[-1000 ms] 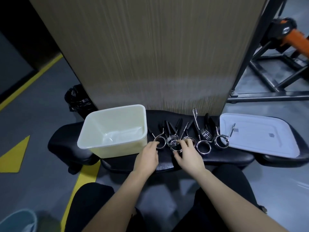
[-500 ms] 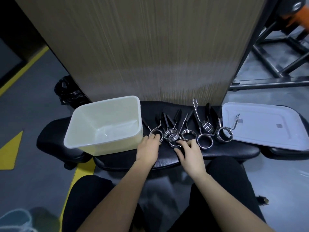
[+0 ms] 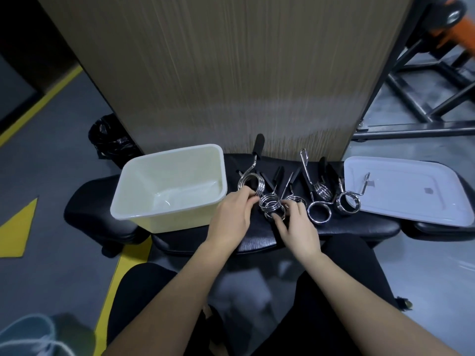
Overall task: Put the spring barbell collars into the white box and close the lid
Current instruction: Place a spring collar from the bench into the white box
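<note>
Several chrome spring collars with black handles lie on a black padded bench (image 3: 257, 242). My left hand (image 3: 232, 218) grips one spring collar (image 3: 250, 185) by its coil and holds it tilted up, its black handle pointing away from me. My right hand (image 3: 295, 227) rests its fingers on a cluster of collars (image 3: 271, 205) in the middle. Further right lie a flat ring collar (image 3: 319, 213) and another collar (image 3: 348, 202) whose wire end reaches onto the white lid (image 3: 411, 199). The open white box (image 3: 169, 186) stands left of the collars, with nothing inside.
A tall wood-grain panel (image 3: 231, 73) rises just behind the bench. A black bag (image 3: 110, 142) sits on the floor behind the box. Black metal frame bars (image 3: 424, 106) stand at the right. My legs in black are below the bench.
My left hand has closed on the leftmost collar and lifted it, so its handle now sticks up. My right hand stays on the middle cluster.
</note>
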The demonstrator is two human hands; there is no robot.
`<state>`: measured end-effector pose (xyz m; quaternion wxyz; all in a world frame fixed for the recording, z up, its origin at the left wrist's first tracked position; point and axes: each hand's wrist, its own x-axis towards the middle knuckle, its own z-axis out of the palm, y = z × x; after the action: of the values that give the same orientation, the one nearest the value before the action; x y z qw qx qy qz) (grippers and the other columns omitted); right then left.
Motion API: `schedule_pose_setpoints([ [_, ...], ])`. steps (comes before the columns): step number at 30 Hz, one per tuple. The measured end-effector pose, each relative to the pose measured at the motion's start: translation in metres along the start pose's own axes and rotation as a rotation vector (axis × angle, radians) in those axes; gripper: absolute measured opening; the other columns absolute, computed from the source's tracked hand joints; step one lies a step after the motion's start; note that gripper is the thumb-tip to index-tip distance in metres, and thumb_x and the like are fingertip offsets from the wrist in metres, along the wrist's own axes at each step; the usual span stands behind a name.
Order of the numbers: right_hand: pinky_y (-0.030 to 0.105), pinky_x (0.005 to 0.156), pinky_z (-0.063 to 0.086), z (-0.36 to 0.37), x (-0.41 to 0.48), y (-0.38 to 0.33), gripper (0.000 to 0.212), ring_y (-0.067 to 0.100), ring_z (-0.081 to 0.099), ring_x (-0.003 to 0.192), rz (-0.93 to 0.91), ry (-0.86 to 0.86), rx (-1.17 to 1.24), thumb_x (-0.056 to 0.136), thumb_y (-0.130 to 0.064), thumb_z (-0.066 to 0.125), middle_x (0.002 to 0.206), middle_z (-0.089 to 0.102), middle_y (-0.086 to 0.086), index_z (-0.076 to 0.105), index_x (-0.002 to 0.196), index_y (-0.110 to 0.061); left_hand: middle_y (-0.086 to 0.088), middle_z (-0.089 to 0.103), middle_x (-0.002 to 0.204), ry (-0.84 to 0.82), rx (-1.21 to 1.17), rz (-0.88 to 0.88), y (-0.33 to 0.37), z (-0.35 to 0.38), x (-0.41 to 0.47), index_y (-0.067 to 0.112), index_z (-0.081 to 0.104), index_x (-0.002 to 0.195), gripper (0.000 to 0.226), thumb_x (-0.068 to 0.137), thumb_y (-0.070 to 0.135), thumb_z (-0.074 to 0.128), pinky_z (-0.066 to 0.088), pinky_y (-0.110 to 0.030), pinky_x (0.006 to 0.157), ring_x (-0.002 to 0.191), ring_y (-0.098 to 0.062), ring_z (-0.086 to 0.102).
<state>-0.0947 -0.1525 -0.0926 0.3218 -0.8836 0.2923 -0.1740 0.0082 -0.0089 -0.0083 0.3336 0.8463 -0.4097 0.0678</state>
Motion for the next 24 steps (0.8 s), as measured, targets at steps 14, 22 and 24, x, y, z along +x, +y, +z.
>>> schedule_pose_setpoints([
  [14,0.04,0.066,0.051,-0.001,0.022,-0.034,0.026,0.031,0.057,0.099,0.035,-0.144,-0.341,0.097,-0.046,0.051,0.107,0.043,0.006,0.06,0.111,-0.025,0.001,0.067,0.082,0.003,0.331,-0.126,-0.063,-0.116,0.012,0.022,0.054,0.092,0.015,0.099,0.036,0.054,0.051,-0.042,0.065,0.079,-0.026,0.06],
  [22,0.039,0.068,0.05,0.002,0.03,-0.03,0.029,0.03,0.056,0.102,0.001,-0.152,-0.395,0.095,-0.049,0.052,0.103,0.048,0.005,0.063,0.107,-0.025,-0.002,0.069,0.081,-0.211,0.392,-0.274,-0.085,-0.127,0.009,0.026,0.057,0.092,0.018,0.095,0.043,0.057,0.053,-0.041,0.067,0.08,-0.033,0.063],
  [24,0.037,0.067,0.049,0.001,0.031,-0.029,0.029,0.029,0.056,0.102,-0.002,-0.16,-0.398,0.095,-0.05,0.052,0.101,0.047,0.003,0.063,0.107,-0.026,-0.004,0.067,0.083,-0.242,0.427,-0.298,-0.081,-0.125,0.018,0.023,0.059,0.092,0.018,0.095,0.041,0.059,0.048,-0.037,0.065,0.081,-0.033,0.061],
])
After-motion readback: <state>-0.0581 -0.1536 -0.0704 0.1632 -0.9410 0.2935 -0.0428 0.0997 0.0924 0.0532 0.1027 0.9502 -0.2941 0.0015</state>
